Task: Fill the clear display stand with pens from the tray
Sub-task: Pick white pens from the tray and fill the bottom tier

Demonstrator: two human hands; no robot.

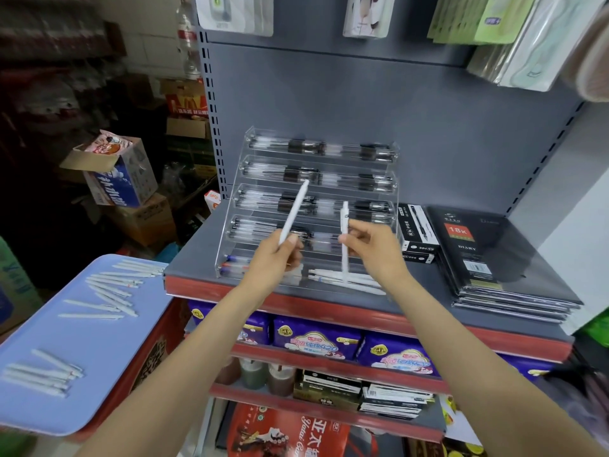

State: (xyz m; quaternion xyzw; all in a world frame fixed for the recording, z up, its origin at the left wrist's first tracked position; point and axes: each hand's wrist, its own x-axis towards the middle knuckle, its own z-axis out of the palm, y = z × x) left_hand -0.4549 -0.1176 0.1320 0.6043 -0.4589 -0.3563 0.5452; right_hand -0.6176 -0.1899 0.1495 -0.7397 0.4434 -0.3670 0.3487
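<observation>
Nearest the camera, on the left, a pale blue tray [99, 357] rests on a red box, with white pens [108, 295] scattered along its far side and a smaller bunch [39, 374] near its front left corner. Both bare forearms reach forward from the bottom edge, up over the red-edged shelf [329, 308].

Left hand [275, 258] pinches one white pen [293, 214] between thumb and fingertips near its lower end; the barrel leans up and to the right, its far tip lying over the middle tiers of the stand. Right hand [374, 245] pinches a second white pen [345, 237] around its upper part, thumb on the near side; this pen hangs nearly upright, with its lower end down at the front trough. Both pens are apart from each other, and whether the upright one touches the pens below it is hard to judge through the blur.

Beyond the hands, the clear display stand [313, 206] sits on the grey shelf top. Its front trough holds several white pens [342, 277] lying lengthwise on the right, with a few red- and blue-marked pens [235, 263] at the left end. Higher tiers are filled with clear, black-gripped pens [303, 174].

Right of the stand lie black pen boxes [417, 230] and a stack of black diaries [487, 258]. Behind, packaged goods hang on the grey back panel [362, 103].
</observation>
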